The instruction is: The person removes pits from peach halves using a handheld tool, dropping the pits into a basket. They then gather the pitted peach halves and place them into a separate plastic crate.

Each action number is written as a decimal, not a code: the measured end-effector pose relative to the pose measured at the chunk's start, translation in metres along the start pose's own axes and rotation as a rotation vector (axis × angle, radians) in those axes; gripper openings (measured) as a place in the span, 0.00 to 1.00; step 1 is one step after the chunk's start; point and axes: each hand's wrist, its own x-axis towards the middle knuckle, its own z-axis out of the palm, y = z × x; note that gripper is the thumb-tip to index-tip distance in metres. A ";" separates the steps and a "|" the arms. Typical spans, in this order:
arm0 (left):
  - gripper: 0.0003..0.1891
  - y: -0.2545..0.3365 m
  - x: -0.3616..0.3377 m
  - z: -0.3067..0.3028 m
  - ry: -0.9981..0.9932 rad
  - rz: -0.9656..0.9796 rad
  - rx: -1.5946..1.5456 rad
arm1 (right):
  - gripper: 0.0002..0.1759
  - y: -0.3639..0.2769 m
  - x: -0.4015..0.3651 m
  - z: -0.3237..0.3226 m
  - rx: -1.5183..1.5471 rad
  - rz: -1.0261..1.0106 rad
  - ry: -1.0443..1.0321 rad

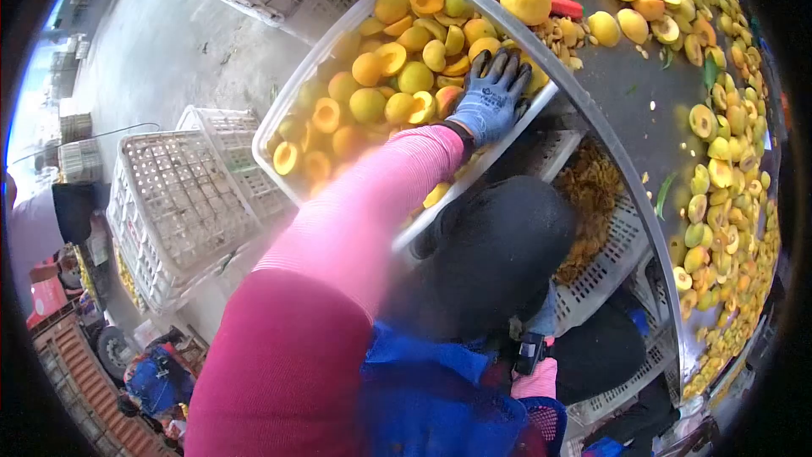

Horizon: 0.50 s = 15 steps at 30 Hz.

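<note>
My left hand (495,100), in a blue-grey glove with dark fingertips, lies over the right edge of a white plastic crate (269,123). Its fingers are spread, and they touch the halved yellow peaches (414,76) heaped inside. Low down between my dark-trousered knees is my right hand (545,315), gloved too, with a black device (531,354) strapped at the wrist. My knee hides most of this hand, so its fingers do not show.
A metal-rimmed table (622,85) on the right bears many halved peaches, loose stones and a red object (567,7). Beneath it, a perforated crate (605,267) holds brown peach stones. White crates (182,195) stand at left. Another person (38,220) is at the far left edge.
</note>
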 end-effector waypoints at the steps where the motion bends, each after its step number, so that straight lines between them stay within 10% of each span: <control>1: 0.30 -0.003 -0.001 0.000 -0.009 -0.006 -0.010 | 0.25 -0.008 0.010 -0.008 -0.082 0.181 -0.130; 2: 0.31 -0.003 0.000 -0.004 -0.049 -0.011 -0.009 | 0.32 -0.042 0.028 -0.010 -0.084 0.642 -0.316; 4: 0.31 -0.001 0.000 -0.005 -0.069 -0.031 0.011 | 0.33 -0.072 0.004 0.012 -0.217 0.738 -0.250; 8: 0.32 0.000 0.004 -0.002 -0.060 -0.050 0.036 | 0.21 -0.061 -0.051 0.049 -0.646 -0.587 0.163; 15: 0.31 -0.012 0.027 -0.036 0.165 -0.237 -0.204 | 0.24 -0.005 -0.003 -0.001 -0.296 -0.550 -0.029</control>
